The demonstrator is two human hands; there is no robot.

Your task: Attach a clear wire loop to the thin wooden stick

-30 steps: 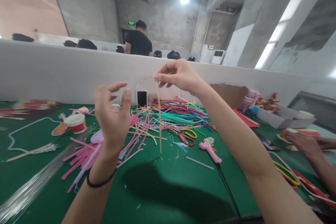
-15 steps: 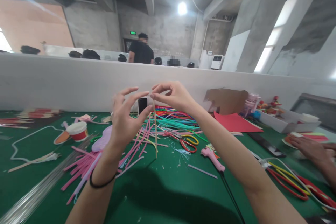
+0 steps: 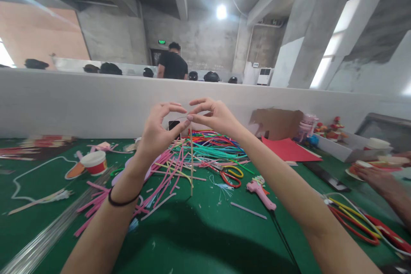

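A thin wooden stick (image 3: 192,158) stands nearly upright above the green table, and its lower end is at or near the surface. My right hand (image 3: 213,115) pinches the stick's top between thumb and fingertips. Close beside it my left hand (image 3: 159,130) curves inward, fingers and thumb apart. The left thumb tip is at the stick's top; whether it touches is unclear. A faint thin line spans the gap between the two hands, too fine to name. Behind the stick lie pink pipe cleaners (image 3: 167,171) and a heap of coloured pipe cleaners (image 3: 218,147).
Red-and-yellow-handled scissors (image 3: 231,177) and a pink glue gun (image 3: 261,195) lie to the right. At left are a paper cup (image 3: 94,162) and clear rods (image 3: 61,222). Red paper (image 3: 289,150) lies back right. Another person's hand (image 3: 375,177) is at far right.
My left hand has moved right and its thumb has come up to the stick's top. My right hand keeps its pinch, and the stick stays nearly upright.
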